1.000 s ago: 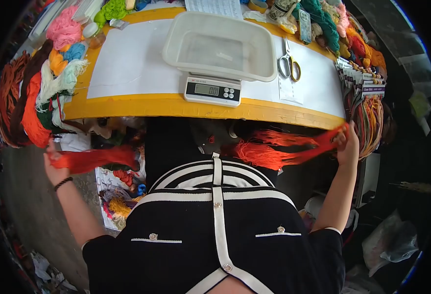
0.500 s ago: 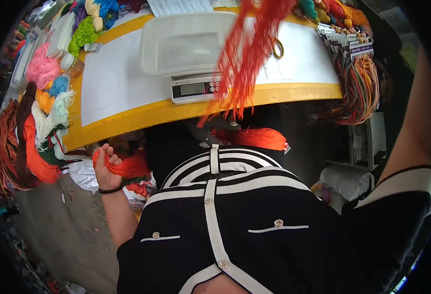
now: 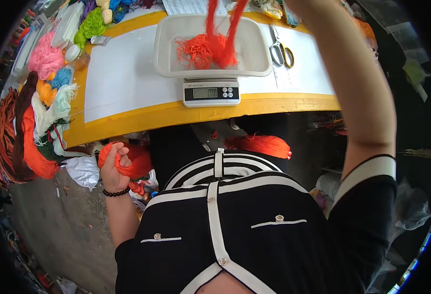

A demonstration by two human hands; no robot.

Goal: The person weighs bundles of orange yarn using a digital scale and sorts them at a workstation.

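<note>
Red-orange yarn [image 3: 201,51] lies loosely heaped in a white plastic tray [image 3: 164,54], which rests on a digital scale [image 3: 210,93]. More strands of it hang down into the tray from above; their top is cut off by the frame edge. My right arm reaches over the table to the top edge, and its hand is out of view. At the lower left, my left hand [image 3: 115,169] is closed around a bundle of red-orange yarn [image 3: 138,160], beside the table's front edge. Another red-orange bundle [image 3: 264,146] lies near my lap.
Scissors [image 3: 277,51] and a roll of tape [image 3: 289,58] lie right of the tray. Colourful yarn skeins [image 3: 46,61] crowd the table's left side. A printed sheet [image 3: 193,7] is behind the tray. The yellow table edge [image 3: 142,123] curves before me.
The hanging red-orange strands have come down into the tray, where a heap now lies. My right arm has swung inward over the table. My left hand still holds its bundle.
</note>
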